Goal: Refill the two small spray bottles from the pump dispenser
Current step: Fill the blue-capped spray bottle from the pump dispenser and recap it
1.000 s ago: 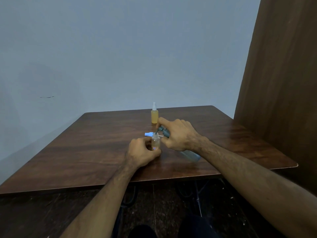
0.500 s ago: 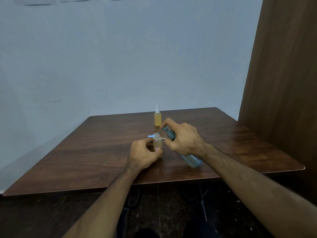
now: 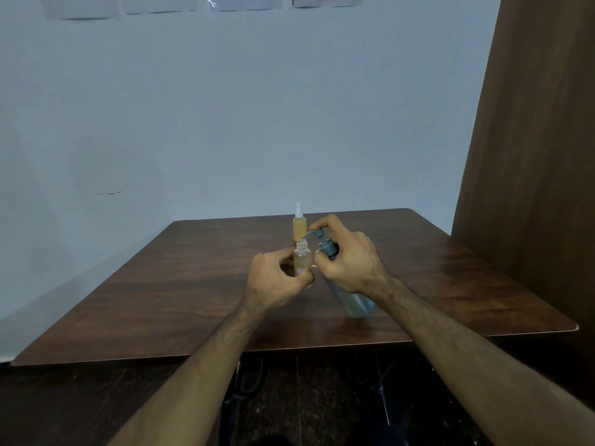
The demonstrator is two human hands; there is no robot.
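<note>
The left hand (image 3: pixel 275 280) curls around an uncapped clear spray bottle (image 3: pixel 302 257) above the wooden table (image 3: pixel 180 284). The right hand (image 3: pixel 351 262) grips the tilted pump dispenser (image 3: pixel 341 278), forefinger on its head, nozzle over the bottle's mouth. Behind stands a capped yellow spray bottle (image 3: pixel 299 225).
</note>
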